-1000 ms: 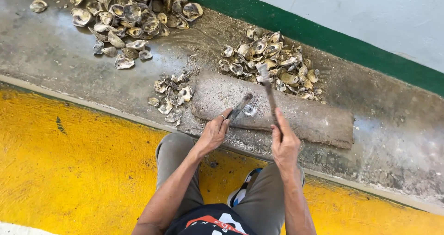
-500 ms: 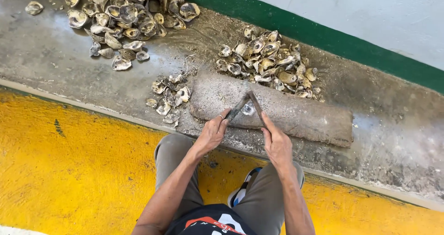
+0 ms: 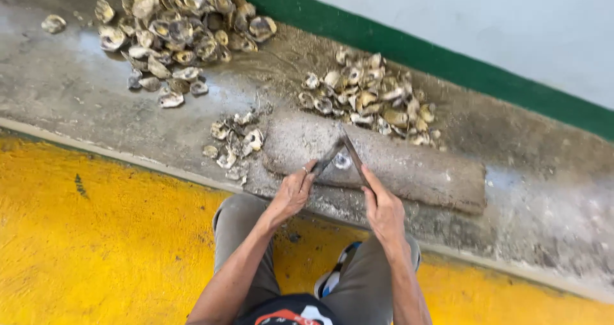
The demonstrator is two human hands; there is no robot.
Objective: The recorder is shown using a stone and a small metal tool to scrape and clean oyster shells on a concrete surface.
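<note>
My left hand [image 3: 291,194] is closed around a thin dark metal tool [image 3: 327,158] that slants up toward a small pale oyster shell [image 3: 342,161]. My right hand [image 3: 382,210] grips a second dark, blade-like tool [image 3: 355,160], whose tip meets the other tool just above the shell. The shell lies on a long grey stone block [image 3: 416,171] on the wet concrete. Both tools form a narrow wedge over the shell. My knees show below the hands.
A large heap of oyster shells [image 3: 179,24] lies at the far left, another heap [image 3: 371,98] behind the block, and a few shells [image 3: 233,142] beside its left end. A green wall stripe [image 3: 448,63] runs behind. Yellow painted floor [image 3: 96,235] lies under me.
My right hand has brought its tool down from a raised position onto the shell. My left hand and its tool have stayed at the shell.
</note>
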